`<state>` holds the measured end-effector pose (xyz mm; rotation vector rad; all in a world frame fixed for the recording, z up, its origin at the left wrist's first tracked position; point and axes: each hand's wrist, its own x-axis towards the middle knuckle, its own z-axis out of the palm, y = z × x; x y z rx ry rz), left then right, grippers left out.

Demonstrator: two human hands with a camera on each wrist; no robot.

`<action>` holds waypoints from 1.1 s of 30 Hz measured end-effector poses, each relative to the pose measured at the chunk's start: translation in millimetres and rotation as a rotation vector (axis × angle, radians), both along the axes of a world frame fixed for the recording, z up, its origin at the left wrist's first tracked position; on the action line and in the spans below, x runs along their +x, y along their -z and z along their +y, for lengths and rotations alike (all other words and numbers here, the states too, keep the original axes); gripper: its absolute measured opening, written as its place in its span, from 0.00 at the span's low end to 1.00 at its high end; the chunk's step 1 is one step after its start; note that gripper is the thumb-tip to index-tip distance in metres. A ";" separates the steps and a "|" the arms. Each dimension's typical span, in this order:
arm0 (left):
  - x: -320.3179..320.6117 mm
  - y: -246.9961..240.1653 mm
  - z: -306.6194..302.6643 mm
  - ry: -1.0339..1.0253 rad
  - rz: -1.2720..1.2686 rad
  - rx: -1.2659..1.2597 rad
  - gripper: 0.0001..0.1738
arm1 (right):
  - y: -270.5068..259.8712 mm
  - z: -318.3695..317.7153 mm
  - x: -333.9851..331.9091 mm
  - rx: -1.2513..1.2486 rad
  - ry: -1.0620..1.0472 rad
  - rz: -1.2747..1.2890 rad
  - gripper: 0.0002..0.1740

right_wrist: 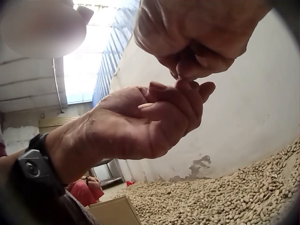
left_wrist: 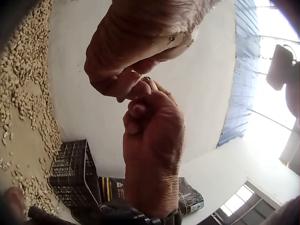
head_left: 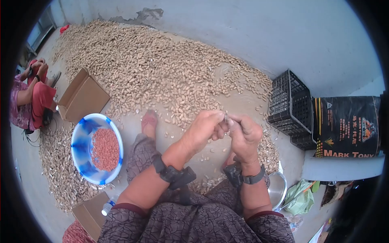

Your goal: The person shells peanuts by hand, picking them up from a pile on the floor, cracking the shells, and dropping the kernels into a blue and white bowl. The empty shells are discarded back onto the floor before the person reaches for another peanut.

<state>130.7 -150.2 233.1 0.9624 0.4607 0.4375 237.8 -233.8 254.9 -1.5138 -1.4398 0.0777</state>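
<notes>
Both hands meet at the fingertips above the floor, in front of the person's lap. My left hand and my right hand pinch a small pale peanut between them, mostly covered by thumbs and fingers. In the left wrist view the right hand comes up from below with its fingers curled in. The right wrist view has the left hand with bent fingers, its tips against those of the other hand. Unshelled peanuts lie in a wide heap ahead. A blue-and-white basin at the left holds reddish shelled kernels.
A cardboard box stands behind the basin, near another seated person. Empty shells cover the floor at left. On the right are a black crate, a black printed sack, a metal bowl and a green bag.
</notes>
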 end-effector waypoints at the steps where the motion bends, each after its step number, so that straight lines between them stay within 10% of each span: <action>1: -0.6 -0.5 -0.1 0.016 -0.038 -0.097 0.15 | 0.0 -1.3 -0.4 -0.053 0.035 0.139 0.06; 11: -5.1 -19.3 -1.6 0.070 0.014 0.069 0.09 | -11.0 -2.3 6.2 -0.153 0.022 0.830 0.06; 21: -1.0 -12.6 -5.8 -0.040 -0.032 0.171 0.10 | -11.6 -3.6 5.8 -0.121 0.029 0.595 0.06; 33: -0.2 -9.4 -7.9 -0.013 -0.069 0.068 0.11 | -11.7 -3.2 5.5 -0.120 -0.022 0.897 0.07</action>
